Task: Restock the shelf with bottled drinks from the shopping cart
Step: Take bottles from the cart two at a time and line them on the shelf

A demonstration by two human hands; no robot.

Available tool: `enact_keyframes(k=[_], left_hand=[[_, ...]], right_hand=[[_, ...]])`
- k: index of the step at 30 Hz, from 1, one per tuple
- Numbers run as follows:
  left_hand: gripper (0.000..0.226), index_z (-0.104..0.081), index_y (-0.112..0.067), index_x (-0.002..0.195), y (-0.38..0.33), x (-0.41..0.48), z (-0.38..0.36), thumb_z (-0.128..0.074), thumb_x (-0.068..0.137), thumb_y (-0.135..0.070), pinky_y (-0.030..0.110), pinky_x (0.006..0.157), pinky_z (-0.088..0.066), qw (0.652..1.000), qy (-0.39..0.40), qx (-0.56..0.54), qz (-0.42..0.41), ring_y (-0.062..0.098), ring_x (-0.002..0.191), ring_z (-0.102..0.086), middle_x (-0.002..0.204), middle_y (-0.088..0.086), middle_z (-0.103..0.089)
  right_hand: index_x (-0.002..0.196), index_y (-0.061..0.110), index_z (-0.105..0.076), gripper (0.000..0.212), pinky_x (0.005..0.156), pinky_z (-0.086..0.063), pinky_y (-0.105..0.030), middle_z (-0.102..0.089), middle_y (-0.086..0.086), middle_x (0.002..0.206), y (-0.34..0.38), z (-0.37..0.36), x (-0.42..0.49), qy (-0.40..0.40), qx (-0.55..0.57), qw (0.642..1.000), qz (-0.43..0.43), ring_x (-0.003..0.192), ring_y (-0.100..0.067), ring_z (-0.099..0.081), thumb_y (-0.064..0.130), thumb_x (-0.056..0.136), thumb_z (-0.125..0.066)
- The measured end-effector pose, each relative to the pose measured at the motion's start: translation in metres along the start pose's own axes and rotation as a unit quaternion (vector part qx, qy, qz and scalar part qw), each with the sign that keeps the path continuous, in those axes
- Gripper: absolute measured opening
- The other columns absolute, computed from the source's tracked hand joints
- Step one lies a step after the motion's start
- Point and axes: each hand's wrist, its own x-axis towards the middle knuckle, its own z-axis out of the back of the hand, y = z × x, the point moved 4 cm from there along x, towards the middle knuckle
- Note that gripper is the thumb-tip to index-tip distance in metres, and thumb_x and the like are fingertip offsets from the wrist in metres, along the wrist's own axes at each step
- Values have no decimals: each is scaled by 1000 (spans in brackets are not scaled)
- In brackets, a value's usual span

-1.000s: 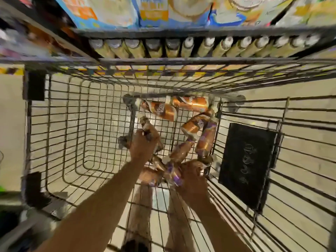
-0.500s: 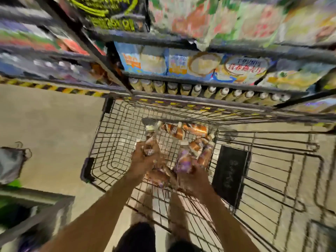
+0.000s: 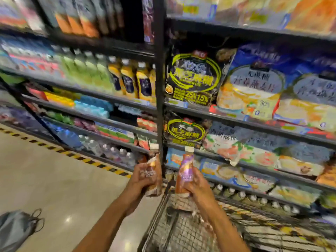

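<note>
Nearest, along the bottom edge: wire shopping cart [image 3: 181, 231], cut off below and smeared by motion blur, contents impossible to make out. At bottom left, a grey bag [image 3: 14, 230] with dark straps on the pale floor, partly out of frame.

Above the cart's near corner, left hand [image 3: 141, 177] wrapped around a brown bottle [image 3: 153, 166], white cap up, slightly tilted. Label half covered by the fingers, only "CAF" just legible. Just beside it and not touching, right hand [image 3: 198, 186] clasped around the lower half of a purple-and-orange bottle [image 3: 185, 170], upright, white cap on top. Label reading "NESCAF", the end hidden by the thumb. Both bottles held up in front of the black shelf post [image 3: 160, 84], clear of the cart and of any shelf board.

Behind the right hand, on the lowest shelf, a row of capped bottles [image 3: 254, 198], only caps and shoulders showing, labels hidden. Along the foot of the shelving, yellow-and-black striped tape [image 3: 85, 160].

Farther back, right of the post: 2 black bags [image 3: 194, 77] with yellow-green rings, characters too blurred to read, "25%" and "15%" legible on the upper 1. Next to them, blue-and-yellow bags [image 3: 251, 88], "30" and "0" readable. Left of the post: yellow bottles [image 3: 135, 82] with dark labels, pale green bottles [image 3: 87, 71], clear water bottles [image 3: 116, 151] low down, all print blurred beyond reading. Top shelves cut off by the frame.
</note>
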Motion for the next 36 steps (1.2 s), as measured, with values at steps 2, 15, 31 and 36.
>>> enact_keyframes(k=[2,15,31,36], left_hand=[[41,-57,-21,122,-42,4,34,-64,91,5,29,71,-58,999,1,16,-34,19,88,-73,106,5,-75],[42,-65,-22,111,-292,59,178,-80,80,4,20,73,-57,970,33,118,-210,4,81,-73,84,-13,-79],[68,-62,-20,137,-496,239,211,-90,74,-14,26,88,-59,902,-31,186,-389,3,100,-72,112,-7,-76],[72,-57,-15,140,-513,282,210,-89,75,-16,24,93,-54,885,-79,214,-406,3,103,-67,121,-8,-68]], right_hand=[[136,25,-56,85,76,-59,-28,-78,6,111,31,-44,10,-17,5,999,30,100,-14,-75,24,57,-87],[133,15,-56,76,70,-56,-19,-79,-3,107,215,-245,70,-89,-66,965,236,85,-8,-75,3,66,-90],[127,34,-56,61,81,-58,-21,-70,17,109,389,-328,267,-147,-175,899,374,93,6,-69,11,79,-86],[118,26,-60,51,70,-53,-12,-72,9,103,409,-334,320,-173,-223,885,369,85,7,-69,14,77,-88]])
